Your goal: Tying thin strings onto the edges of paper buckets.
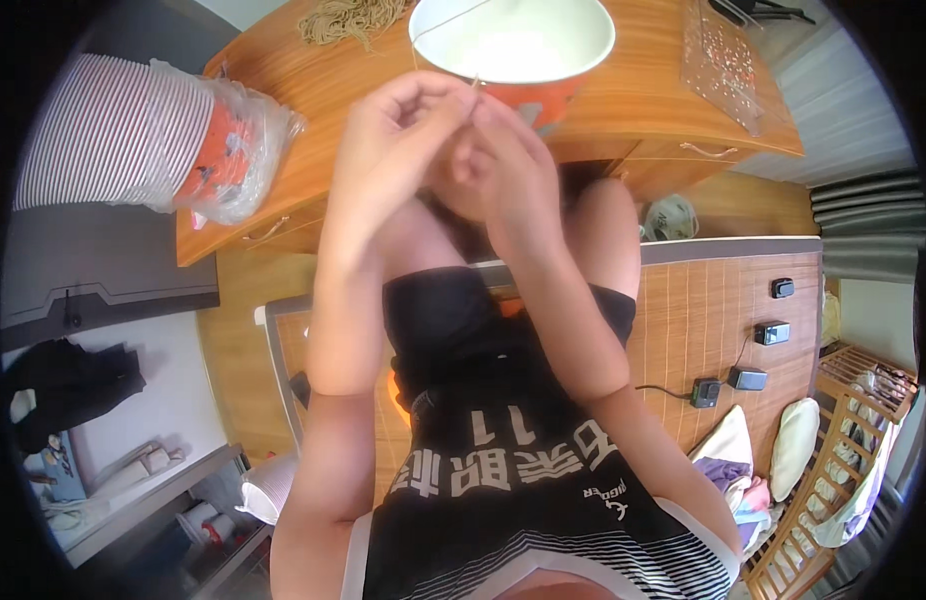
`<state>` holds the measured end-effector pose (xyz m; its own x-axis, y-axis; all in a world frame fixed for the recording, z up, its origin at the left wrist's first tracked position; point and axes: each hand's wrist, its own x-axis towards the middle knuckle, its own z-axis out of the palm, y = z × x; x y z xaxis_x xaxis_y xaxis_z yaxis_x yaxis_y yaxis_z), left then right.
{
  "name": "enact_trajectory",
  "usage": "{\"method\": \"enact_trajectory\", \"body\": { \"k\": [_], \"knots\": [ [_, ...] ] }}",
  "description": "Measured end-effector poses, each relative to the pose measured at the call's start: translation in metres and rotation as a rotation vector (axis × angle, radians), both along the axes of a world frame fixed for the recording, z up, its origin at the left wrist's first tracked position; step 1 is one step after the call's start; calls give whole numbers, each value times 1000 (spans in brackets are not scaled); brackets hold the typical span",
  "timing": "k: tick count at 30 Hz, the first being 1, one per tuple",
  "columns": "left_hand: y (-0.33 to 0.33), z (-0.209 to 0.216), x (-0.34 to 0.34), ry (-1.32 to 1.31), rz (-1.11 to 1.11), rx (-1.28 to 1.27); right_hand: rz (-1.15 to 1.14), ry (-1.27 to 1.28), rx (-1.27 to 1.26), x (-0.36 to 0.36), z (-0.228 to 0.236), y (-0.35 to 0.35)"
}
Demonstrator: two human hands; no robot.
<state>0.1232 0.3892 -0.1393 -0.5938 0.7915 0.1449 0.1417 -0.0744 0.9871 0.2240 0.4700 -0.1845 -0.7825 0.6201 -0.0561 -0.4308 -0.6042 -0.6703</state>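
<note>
My left hand [408, 135] and my right hand [513, 160] meet above the desk's front edge, fingertips pinched together. Between them a short end of thin tan cord [476, 82] sticks up; the rest of what they grip is hidden by the fingers. From near my left hand a thin strand [448, 20] runs up over the mouth of a large bucket [573, 70], white inside and orange-red outside. The bucket stands on the desk just beyond my hands. A loose bundle of tan cords [351, 20] lies to its left.
Nested paper buckets [113, 130] in clear plastic lie at the desk's left. A clear tray with small beads [723, 65] is at the right, beside a drawer handle [708, 151]. Black adapters [748, 378] rest on the mat behind me, near a wooden rack [833, 460].
</note>
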Motion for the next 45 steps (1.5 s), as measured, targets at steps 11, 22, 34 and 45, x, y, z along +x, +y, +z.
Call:
{"method": "enact_trajectory", "body": {
  "k": [11,22,34,45],
  "knots": [
    [3,0,-2,-150,-32,22,134,245,-126,-10,-16,-2],
    [9,-12,1,236,153,-37,8,141,-84,-1,-27,2],
    [9,-6,0,90,61,-132,-283,-138,510,-6,-30,0],
    [9,-19,2,-24,93,-15,-103,-76,-22,-1,-20,4]
  ]
}}
